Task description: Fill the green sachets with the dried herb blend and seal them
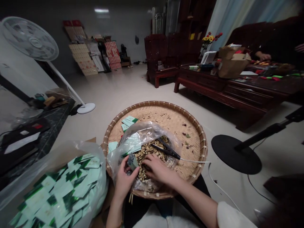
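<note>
My left hand (126,174) holds a small green packet (132,161) between thumb and fingers, its mouth towards my right hand. My right hand (155,167) has its fingers curled down into a heap of loose dried pieces (142,172), pale and dark mixed; the fingertips are partly hidden. The heap lies in a clear plastic bag (152,126) on a round woven bamboo tray (163,109). A black tong-shaped tool with a white cord, like a hair straightener (166,149), lies jaws apart on the heap. Flat green packets (134,142) rest left of it.
At left, a big clear bag (95,148) is filled with green packets (61,193). A white fan (86,108) stands behind it; a black round stand base (236,154) is at right. Behind, a dark wooden table (209,82) carries boxes, and a person's hand (263,56) shows there.
</note>
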Demonstrator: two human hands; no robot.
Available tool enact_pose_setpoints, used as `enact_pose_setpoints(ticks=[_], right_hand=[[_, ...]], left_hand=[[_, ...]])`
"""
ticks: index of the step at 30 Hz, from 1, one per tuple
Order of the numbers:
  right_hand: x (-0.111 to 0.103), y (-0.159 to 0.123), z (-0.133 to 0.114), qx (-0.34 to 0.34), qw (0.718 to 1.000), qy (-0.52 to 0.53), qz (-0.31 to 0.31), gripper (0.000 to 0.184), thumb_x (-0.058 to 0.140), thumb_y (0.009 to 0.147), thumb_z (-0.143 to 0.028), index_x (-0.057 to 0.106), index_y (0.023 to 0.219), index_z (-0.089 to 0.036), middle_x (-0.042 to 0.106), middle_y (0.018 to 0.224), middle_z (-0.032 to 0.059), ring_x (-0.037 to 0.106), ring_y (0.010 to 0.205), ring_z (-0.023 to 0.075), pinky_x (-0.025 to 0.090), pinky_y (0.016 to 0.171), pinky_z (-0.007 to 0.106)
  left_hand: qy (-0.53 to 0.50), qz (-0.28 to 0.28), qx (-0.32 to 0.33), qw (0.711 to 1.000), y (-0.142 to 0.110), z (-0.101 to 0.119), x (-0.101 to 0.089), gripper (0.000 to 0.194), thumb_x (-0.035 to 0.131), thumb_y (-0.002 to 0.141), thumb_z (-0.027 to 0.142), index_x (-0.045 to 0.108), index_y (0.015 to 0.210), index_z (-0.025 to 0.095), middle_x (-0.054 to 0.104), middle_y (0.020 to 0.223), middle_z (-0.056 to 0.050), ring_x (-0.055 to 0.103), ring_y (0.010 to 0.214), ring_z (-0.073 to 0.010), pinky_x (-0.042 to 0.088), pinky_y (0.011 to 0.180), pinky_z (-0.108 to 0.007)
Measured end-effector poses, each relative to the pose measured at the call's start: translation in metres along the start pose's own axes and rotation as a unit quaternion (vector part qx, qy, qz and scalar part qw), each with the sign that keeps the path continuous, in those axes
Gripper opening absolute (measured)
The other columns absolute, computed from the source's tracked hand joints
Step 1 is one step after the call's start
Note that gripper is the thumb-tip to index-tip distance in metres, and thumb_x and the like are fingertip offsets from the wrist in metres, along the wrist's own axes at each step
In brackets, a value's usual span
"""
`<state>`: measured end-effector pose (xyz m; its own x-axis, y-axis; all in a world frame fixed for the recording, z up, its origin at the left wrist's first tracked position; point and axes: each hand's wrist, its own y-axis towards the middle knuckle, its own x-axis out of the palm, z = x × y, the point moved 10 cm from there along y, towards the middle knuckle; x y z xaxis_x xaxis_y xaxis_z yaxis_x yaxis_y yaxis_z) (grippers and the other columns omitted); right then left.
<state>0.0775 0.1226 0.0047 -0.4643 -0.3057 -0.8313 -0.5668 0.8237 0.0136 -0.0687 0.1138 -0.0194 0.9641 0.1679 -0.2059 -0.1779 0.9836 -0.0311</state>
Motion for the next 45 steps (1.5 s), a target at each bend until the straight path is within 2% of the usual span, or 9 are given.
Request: enact_pose_setpoints(ticks=[3,7,17,23,28,33,37,42,45], right_hand=[[-0.005,-0.007,0.013,0.059,0.997,-0.055,-0.007,0.027,0.06,0.077,-0.017,0.063,0.103,-0.019,0.054,0.107,0.0106,0.047,0.103,0.0266,0.044,0.086,0.037],[-0.008,-0.019,0.039,0.143,0.988,-0.06,-0.009,0.043,0.063,0.073,-0.017,0.056,0.116,-0.017,0.052,0.111,0.0125,0.051,0.1,0.0262,0.045,0.082,0.036],[-0.015,-0.009,0.041,0.062,0.991,0.076,0.087,0.029,0.051,0.074,-0.002,0.063,0.095,-0.017,0.055,0.108,0.0089,0.051,0.104,0.0203,0.041,0.091,0.031],[-0.005,-0.003,0.032,0.079,0.997,0.024,-0.006,0.073,0.072,0.066,-0.028,0.043,0.132,-0.016,0.04,0.135,0.0152,0.037,0.12,0.0327,0.037,0.097,0.043],[-0.001,0.005,0.011,0.007,1.0,0.003,-0.025,0.026,0.06,0.074,-0.01,0.066,0.099,-0.018,0.06,0.1,0.0074,0.047,0.102,0.0241,0.041,0.088,0.034],[-0.023,-0.012,0.039,0.052,0.998,0.026,0.037,0.04,0.058,0.076,-0.012,0.058,0.116,-0.016,0.056,0.113,0.0099,0.044,0.107,0.0234,0.038,0.093,0.034],[-0.015,-0.02,0.046,0.095,0.995,0.017,0.002,0.066,0.07,0.068,-0.027,0.047,0.129,-0.019,0.047,0.127,0.0117,0.042,0.111,0.0276,0.039,0.093,0.038],[-0.006,-0.007,0.032,0.051,0.998,0.034,-0.013,0.035,0.062,0.073,-0.011,0.062,0.107,-0.02,0.056,0.104,0.0075,0.051,0.099,0.0213,0.041,0.085,0.03],[-0.012,-0.006,0.037,0.063,0.997,0.038,0.003,0.041,0.06,0.073,-0.009,0.058,0.113,-0.02,0.054,0.108,0.0073,0.051,0.101,0.0204,0.041,0.087,0.03]], left_hand=[[0.004,-0.003,-0.008,1.0,0.0,-0.005,0.0,0.065,0.072,0.063,0.041,0.047,0.118,0.018,0.06,0.117,-0.012,0.067,0.087,-0.0219,0.054,0.08,-0.034],[0.009,0.0,-0.014,1.0,0.001,-0.009,0.0,0.065,0.072,0.063,0.04,0.048,0.119,0.017,0.059,0.117,-0.013,0.067,0.088,-0.0224,0.054,0.08,-0.036],[0.01,0.005,0.016,1.0,-0.001,-0.003,0.0,0.06,0.073,0.063,0.037,0.052,0.117,0.018,0.06,0.118,-0.012,0.065,0.091,-0.0217,0.053,0.084,-0.036],[0.022,-0.002,0.018,1.0,0.001,-0.001,0.004,0.061,0.072,0.063,0.037,0.051,0.117,0.017,0.061,0.117,-0.012,0.065,0.093,-0.0225,0.053,0.084,-0.037],[0.026,-0.007,0.022,0.999,0.002,-0.003,0.003,0.061,0.072,0.063,0.037,0.052,0.117,0.018,0.06,0.118,-0.012,0.064,0.095,-0.023,0.051,0.086,-0.038],[0.018,0.0,-0.011,1.0,0.002,-0.014,0.0,0.065,0.073,0.062,0.039,0.05,0.118,0.017,0.059,0.118,-0.013,0.065,0.092,-0.0228,0.052,0.083,-0.037],[0.023,-0.011,-0.003,1.0,0.004,-0.009,0.007,0.063,0.073,0.062,0.039,0.052,0.117,0.017,0.061,0.115,-0.012,0.065,0.09,-0.0225,0.052,0.084,-0.038],[0.018,-0.012,0.008,1.0,0.003,-0.006,0.006,0.062,0.073,0.062,0.038,0.052,0.117,0.017,0.061,0.116,-0.012,0.063,0.096,-0.0238,0.05,0.089,-0.039],[0.014,-0.004,0.003,1.0,0.0,-0.009,0.001,0.063,0.073,0.062,0.037,0.052,0.118,0.018,0.06,0.118,-0.012,0.064,0.094,-0.0232,0.05,0.088,-0.039]])
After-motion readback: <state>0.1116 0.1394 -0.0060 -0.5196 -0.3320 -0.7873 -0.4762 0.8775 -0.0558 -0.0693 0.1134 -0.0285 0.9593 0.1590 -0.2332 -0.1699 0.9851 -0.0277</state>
